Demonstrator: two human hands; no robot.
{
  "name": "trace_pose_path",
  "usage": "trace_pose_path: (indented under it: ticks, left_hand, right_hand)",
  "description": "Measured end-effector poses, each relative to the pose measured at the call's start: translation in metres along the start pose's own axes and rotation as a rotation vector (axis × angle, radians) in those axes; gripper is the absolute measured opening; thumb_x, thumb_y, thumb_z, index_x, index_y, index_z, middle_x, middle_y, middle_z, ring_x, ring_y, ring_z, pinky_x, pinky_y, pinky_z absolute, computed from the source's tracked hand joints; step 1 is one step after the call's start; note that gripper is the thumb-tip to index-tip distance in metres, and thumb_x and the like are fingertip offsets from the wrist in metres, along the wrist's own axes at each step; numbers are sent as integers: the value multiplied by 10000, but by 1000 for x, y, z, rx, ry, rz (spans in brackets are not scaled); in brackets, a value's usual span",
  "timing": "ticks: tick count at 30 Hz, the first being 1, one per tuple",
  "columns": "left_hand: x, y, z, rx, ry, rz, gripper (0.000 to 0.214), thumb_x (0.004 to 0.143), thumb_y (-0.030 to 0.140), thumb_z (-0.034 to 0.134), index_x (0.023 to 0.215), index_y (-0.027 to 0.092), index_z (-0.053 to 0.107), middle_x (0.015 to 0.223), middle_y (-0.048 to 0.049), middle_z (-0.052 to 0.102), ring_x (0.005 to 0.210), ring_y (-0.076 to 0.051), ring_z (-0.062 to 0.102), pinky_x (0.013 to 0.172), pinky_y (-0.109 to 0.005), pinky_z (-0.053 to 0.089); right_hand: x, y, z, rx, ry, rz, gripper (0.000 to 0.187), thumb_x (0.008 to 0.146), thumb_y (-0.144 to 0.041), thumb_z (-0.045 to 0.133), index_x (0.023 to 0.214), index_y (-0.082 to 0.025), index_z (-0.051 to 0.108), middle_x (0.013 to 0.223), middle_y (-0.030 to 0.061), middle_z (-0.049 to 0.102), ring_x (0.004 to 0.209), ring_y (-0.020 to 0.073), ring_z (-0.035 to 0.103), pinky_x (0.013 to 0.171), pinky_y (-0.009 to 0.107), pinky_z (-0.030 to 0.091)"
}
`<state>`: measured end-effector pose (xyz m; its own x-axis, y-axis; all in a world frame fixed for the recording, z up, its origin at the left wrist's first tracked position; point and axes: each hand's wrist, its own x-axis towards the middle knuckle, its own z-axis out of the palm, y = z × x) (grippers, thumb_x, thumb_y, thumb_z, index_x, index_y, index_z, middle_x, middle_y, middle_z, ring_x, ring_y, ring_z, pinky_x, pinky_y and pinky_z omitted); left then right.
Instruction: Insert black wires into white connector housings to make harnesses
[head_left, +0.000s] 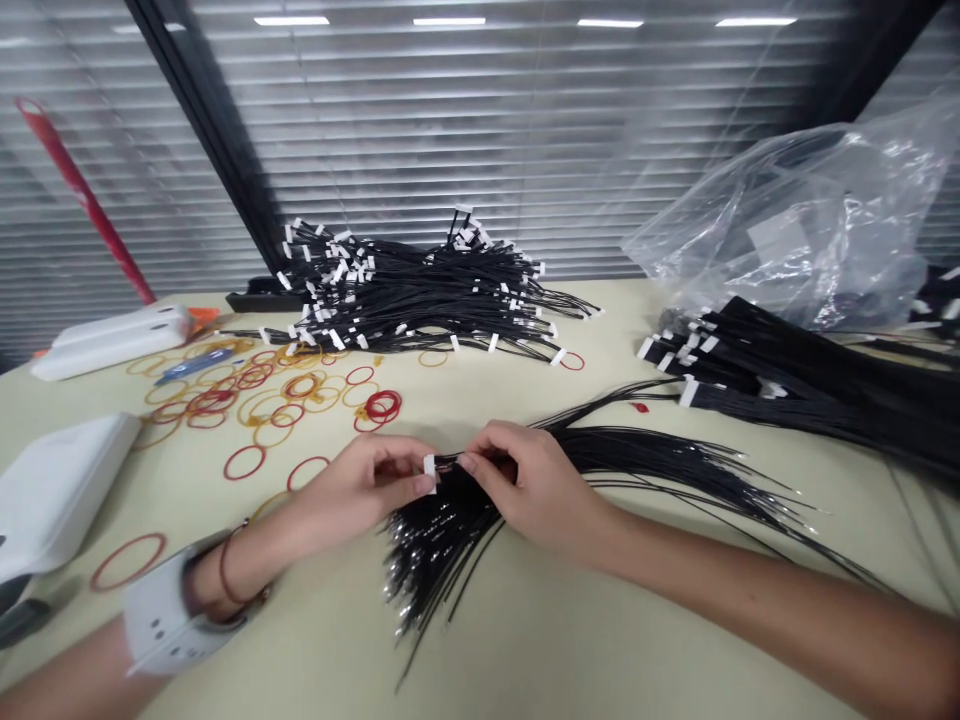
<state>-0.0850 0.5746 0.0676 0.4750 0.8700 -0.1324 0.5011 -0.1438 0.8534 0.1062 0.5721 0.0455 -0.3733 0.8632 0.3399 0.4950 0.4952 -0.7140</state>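
Seemingly a wiring workshop (office-like blinds (480,130) behind): a table (540,635) piled with black cables (424,288).

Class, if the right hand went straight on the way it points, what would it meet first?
Most likely the white plug held in the left hand, though depth is hard to judge.

Two hands (382,475) (529,475), dozens of white connectors (430,475), dozens of rubber bands (373,406), one clear bag (840,230).

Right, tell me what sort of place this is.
Likely a cable-assembly work area, judging by the pile of white-ended black cables, the bundle of loose black wires and the rubber bands scattered on the table.
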Motion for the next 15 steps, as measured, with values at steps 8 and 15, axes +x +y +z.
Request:
trace_pose_path:
  ticks: [8, 15]
  left_hand:
    - [-1, 0, -1, 23, -39, -19, 164, 784, 298, 553, 773, 143, 604, 597, 33, 479, 540, -99, 383, 483, -214, 279]
    - [-3, 0, 1, 55, -29, -17, 161, 785, 293, 554, 780, 147, 621, 594, 32, 485, 537, -99, 382, 483, -217, 286]
  right_hand:
    - [-2, 0, 0, 8, -42, -19, 132, 813, -224, 488, 725, -159, 563, 696, -14, 587, 611, 77, 474, 569, 213, 332]
    - [0, -5, -3, 36, -120, 68, 173, 816, -247, 479, 684, -162, 553, 630, -27, 564, 563, 70, 444, 540, 212, 312]
